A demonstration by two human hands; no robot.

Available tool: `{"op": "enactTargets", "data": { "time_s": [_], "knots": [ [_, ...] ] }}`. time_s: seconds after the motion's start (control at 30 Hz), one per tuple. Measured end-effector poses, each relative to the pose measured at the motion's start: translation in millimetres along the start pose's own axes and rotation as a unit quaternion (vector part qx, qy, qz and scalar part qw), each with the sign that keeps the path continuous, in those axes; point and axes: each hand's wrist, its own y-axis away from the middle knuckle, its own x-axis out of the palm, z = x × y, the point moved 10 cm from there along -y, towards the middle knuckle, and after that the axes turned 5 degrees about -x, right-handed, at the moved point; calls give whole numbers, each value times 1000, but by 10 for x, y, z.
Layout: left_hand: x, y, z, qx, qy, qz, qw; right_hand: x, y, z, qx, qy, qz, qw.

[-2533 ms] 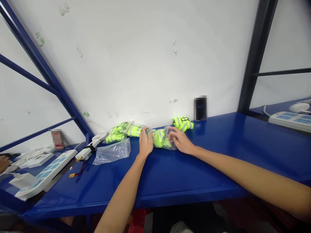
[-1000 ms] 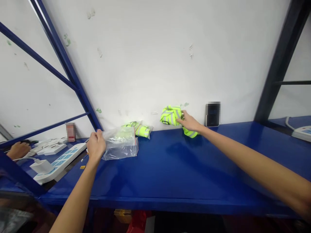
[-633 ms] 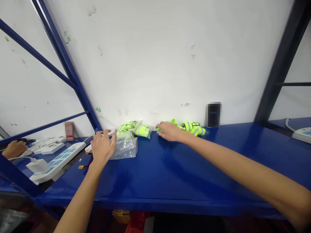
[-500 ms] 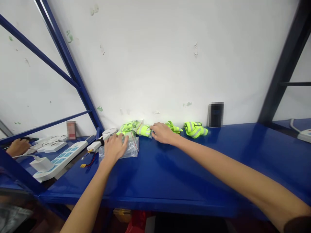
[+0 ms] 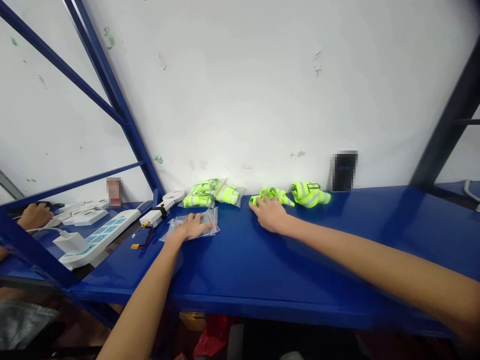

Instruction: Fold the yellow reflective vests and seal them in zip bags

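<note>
My left hand [image 5: 192, 227] lies flat with fingers stretched out on a clear plastic zip bag [image 5: 210, 223] on the blue shelf [image 5: 300, 260]. My right hand [image 5: 269, 214] rests palm down on the shelf, its fingertips touching a loose neon-yellow reflective vest [image 5: 275, 194]. Another folded vest [image 5: 310, 193] lies just to the right of it. Against the wall to the left sit bagged neon vests [image 5: 212, 192].
A small white handheld fan [image 5: 165, 205] with a red-wired connector [image 5: 139, 240] lies left of the bag. White power strips [image 5: 101, 235] sit on the neighbouring shelf, where another person's hand [image 5: 34, 216] shows. A dark blurred box [image 5: 343, 171] stands by the wall. Blue frame struts rise at left.
My left hand lifted the clear bag, then laid it down and now presses it flat. My right hand moved a loose vest leftward and set it beside the other vest.
</note>
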Motion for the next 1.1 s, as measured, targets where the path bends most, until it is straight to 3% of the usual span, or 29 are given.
{"op": "enactTargets", "data": {
  "time_s": [0.1,0.2,0.37,0.4,0.47,0.6,0.73,0.83,0.9,0.93,1.03,1.1],
  "knots": [
    [-152,-28,-42,5,-46,24,999,149,85,-381,-24,-1,8,1000],
    [-399,-58,-166,5,-73,-21,997,113,149,-554,-74,-32,-32,996],
    [-937,-53,-626,10,-42,-272,961,-266,520,-218,-183,-78,-159,967],
    [-958,-81,-714,12,-32,-293,956,-309,613,-125,-200,-90,-166,961],
    [-916,-219,-812,2,-7,-282,959,-341,789,47,-238,-112,-160,952],
    [-922,-483,-699,-55,100,-261,959,-367,1026,135,-262,-182,-162,934],
    [-1223,-358,-476,-107,244,-355,896,-522,1079,-157,-174,-328,-231,899],
    [-1471,171,-663,-41,293,-481,825,-539,1012,-368,-83,-478,-240,841],
    [-1486,689,-1048,59,253,-541,800,-461,927,-438,-24,-589,-218,778],
    [-1405,925,-1297,109,208,-540,808,-401,882,-446,2,-647,-203,735],
    [-801,1417,-2094,284,32,-407,868,-169,792,-412,72,-779,-156,603],
    [-406,1560,-2318,328,-41,-315,890,-29,792,-373,103,-811,-128,562]
  ]
}}
